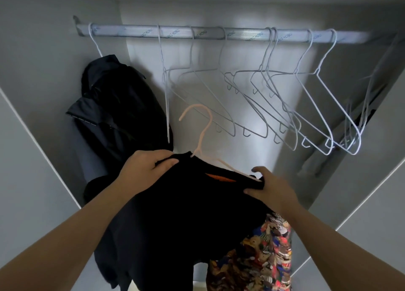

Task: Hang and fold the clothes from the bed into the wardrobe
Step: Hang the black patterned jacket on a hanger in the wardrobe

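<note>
So the black top (pixel 175 203) is sitting on a pale pink hanger (pixel 202 135), held up in front of the open wardrobe (pixel 32 71), below the rail (pixel 219 35). Hanger's long axis runs from upper left down to lower right, hook pointing up and curling left toward the rail. Left hand (pixel 145 167) has its fingers curled together, pinching the collar right by the hook's base. Right hand (pixel 270 188) has thumb and fingers clamped on the shoulder end, index finger lifted a bit. Most of the hanger is buried in fabric. A patterned garment (pixel 258 253) hangs underneath, cut off by the frame's bottom edge. A dark jacket (pixel 114 115) hangs far left, with several empty white hangers (pixel 285 98) beside it.
</note>
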A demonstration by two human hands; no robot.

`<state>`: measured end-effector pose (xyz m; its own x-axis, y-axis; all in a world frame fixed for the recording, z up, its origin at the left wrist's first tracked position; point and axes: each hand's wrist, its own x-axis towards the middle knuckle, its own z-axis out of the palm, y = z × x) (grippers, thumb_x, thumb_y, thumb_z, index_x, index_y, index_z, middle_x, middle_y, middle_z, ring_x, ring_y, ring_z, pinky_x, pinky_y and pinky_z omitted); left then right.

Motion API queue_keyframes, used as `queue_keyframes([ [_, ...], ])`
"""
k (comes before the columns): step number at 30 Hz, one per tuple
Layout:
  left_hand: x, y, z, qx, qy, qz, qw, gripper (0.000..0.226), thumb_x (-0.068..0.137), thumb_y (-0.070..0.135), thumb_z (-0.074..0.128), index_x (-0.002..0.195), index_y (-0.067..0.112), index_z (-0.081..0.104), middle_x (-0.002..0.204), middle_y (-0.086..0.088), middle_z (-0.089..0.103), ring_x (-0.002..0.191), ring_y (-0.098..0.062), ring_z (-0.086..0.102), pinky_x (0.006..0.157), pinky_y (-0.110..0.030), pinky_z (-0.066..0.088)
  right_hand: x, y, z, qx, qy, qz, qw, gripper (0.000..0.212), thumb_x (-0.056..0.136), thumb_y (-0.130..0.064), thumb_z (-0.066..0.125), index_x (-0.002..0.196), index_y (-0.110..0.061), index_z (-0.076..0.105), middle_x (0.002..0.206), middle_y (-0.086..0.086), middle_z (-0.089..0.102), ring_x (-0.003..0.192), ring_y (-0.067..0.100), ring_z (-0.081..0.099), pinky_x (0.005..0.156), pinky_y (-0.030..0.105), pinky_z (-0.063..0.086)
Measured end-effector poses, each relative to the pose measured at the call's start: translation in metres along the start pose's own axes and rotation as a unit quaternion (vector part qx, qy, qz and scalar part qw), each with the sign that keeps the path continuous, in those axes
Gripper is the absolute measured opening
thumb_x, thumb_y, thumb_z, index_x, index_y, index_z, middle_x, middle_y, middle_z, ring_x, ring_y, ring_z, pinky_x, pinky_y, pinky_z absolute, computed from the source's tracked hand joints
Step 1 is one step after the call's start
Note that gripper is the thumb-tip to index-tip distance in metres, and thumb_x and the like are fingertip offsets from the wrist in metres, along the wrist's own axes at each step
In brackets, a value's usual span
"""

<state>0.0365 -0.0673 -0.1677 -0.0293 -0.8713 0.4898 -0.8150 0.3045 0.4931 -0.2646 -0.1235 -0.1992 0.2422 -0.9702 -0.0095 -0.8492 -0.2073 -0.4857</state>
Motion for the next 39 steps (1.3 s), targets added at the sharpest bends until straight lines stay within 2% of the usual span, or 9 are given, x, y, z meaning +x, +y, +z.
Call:
queue_keyframes([
  [3, 0.001, 0.011, 0.016, 0.012, -0.027, 0.003, 1.0, 0.046, 0.077, 0.059, 0.038, 0.094, 0.03, 0.069, 0.079, 0.004, 0.072, 0.073, -0.01, 0.067, 0.068, -0.034, 0.054, -0.004, -0.021, 0.009, -0.06, 0.021, -0.037, 0.997, 0.043, 0.086, -0.047, 0.058, 0.124, -0.031, 0.045, 0.089, -0.005, 0.062, 0.085, 0.017, 0.058, 0.067, 0.025, 0.04],
  [8, -0.002, 0.024, 0.041, 0.049, -0.075, 0.024, 0.996, 0.059, 0.076, 0.064, 0.028, 0.096, 0.026, 0.069, 0.077, 0.007, 0.069, 0.071, -0.01, 0.064, 0.065, -0.026, 0.05, -0.006, -0.04, 0.013, 0.047, 0.055, -0.04, 0.997, 0.021, 0.09, -0.046, 0.051, 0.099, -0.027, 0.055, 0.074, -0.007, 0.058, 0.071, 0.014, 0.053, 0.053, 0.022, 0.034],
  [14, -0.005, 0.001, 0.031, 0.179, -0.062, 0.097, 0.977, 0.051, 0.082, 0.057, 0.034, 0.081, 0.018, 0.066, 0.065, 0.006, 0.064, 0.055, -0.012, 0.061, 0.048, -0.023, 0.046, -0.005, -0.032, 0.01, 0.071, 0.104, -0.022, 0.992, 0.034, 0.093, -0.043, 0.048, 0.065, -0.026, 0.039, 0.057, -0.006, 0.048, 0.057, 0.009, 0.045, 0.051, 0.024, 0.033],
  [20, -0.02, -0.029, 0.005, 0.231, 0.0, 0.047, 0.972, 0.04, 0.079, 0.05, 0.042, 0.072, 0.016, 0.06, 0.06, 0.005, 0.057, 0.053, -0.016, 0.057, 0.044, -0.015, 0.029, -0.002, -0.01, -0.003, 0.144, 0.154, 0.029, 0.977, 0.033, 0.092, -0.037, 0.054, 0.072, -0.01, 0.052, 0.058, 0.0, 0.049, 0.061, 0.019, 0.047, 0.055, 0.029, 0.034],
  [24, -0.019, -0.013, 0.01, 0.169, 0.021, 0.0, 0.985, 0.027, 0.077, 0.037, 0.061, 0.083, 0.011, 0.063, 0.075, 0.0, 0.063, 0.067, -0.022, 0.062, 0.055, -0.022, 0.039, -0.001, -0.015, 0.0, 0.185, 0.172, 0.037, 0.967, 0.03, 0.09, -0.033, 0.058, 0.072, -0.008, 0.055, 0.059, -0.001, 0.05, 0.061, 0.018, 0.047, 0.058, 0.029, 0.037],
  [27, -0.013, 0.009, 0.016, 0.14, -0.043, 0.035, 0.989, 0.051, 0.068, 0.059, 0.037, 0.096, 0.024, 0.06, 0.084, 0.013, 0.06, 0.075, -0.008, 0.059, 0.063, -0.02, 0.041, -0.001, -0.021, 0.006, 0.193, 0.161, 0.029, 0.968, 0.03, 0.088, -0.034, 0.06, 0.068, -0.013, 0.051, 0.06, -0.001, 0.051, 0.063, 0.018, 0.049, 0.062, 0.031, 0.04],
  [29, -0.007, 0.017, 0.025, 0.149, -0.083, 0.032, 0.985, 0.059, 0.068, 0.07, 0.025, 0.088, 0.025, 0.058, 0.073, 0.012, 0.056, 0.069, -0.007, 0.054, 0.056, -0.02, 0.037, -0.003, -0.028, 0.013, 0.19, 0.151, 0.01, 0.97, 0.032, 0.087, -0.035, 0.062, 0.065, -0.018, 0.047, 0.06, -0.002, 0.051, 0.062, 0.017, 0.049, 0.062, 0.032, 0.041],
  [33, -0.005, 0.021, 0.044, 0.173, 0.0, 0.085, 0.981, 0.054, 0.085, 0.059, 0.027, 0.057, 0.016, 0.047, 0.047, 0.0, 0.05, 0.043, -0.02, 0.051, 0.04, -0.017, 0.02, -0.002, -0.03, 0.015, 0.192, 0.147, -0.013, 0.97, 0.032, 0.086, -0.036, 0.063, 0.063, -0.022, 0.044, 0.058, -0.003, 0.05, 0.06, 0.017, 0.048, 0.061, 0.033, 0.042],
  [39, -0.011, 0.018, 0.041, 0.155, 0.068, 0.062, 0.984, 0.057, 0.092, 0.064, 0.017, 0.054, 0.024, 0.031, 0.043, 0.01, 0.027, 0.034, -0.008, 0.033, 0.037, -0.012, 0.016, -0.012, -0.003, 0.007, 0.016, 0.111, 0.016, 0.994, 0.045, 0.087, -0.054, 0.052, 0.059, -0.022, 0.039, 0.051, -0.006, 0.044, 0.055, 0.013, 0.046, 0.05, 0.026, 0.031],
])
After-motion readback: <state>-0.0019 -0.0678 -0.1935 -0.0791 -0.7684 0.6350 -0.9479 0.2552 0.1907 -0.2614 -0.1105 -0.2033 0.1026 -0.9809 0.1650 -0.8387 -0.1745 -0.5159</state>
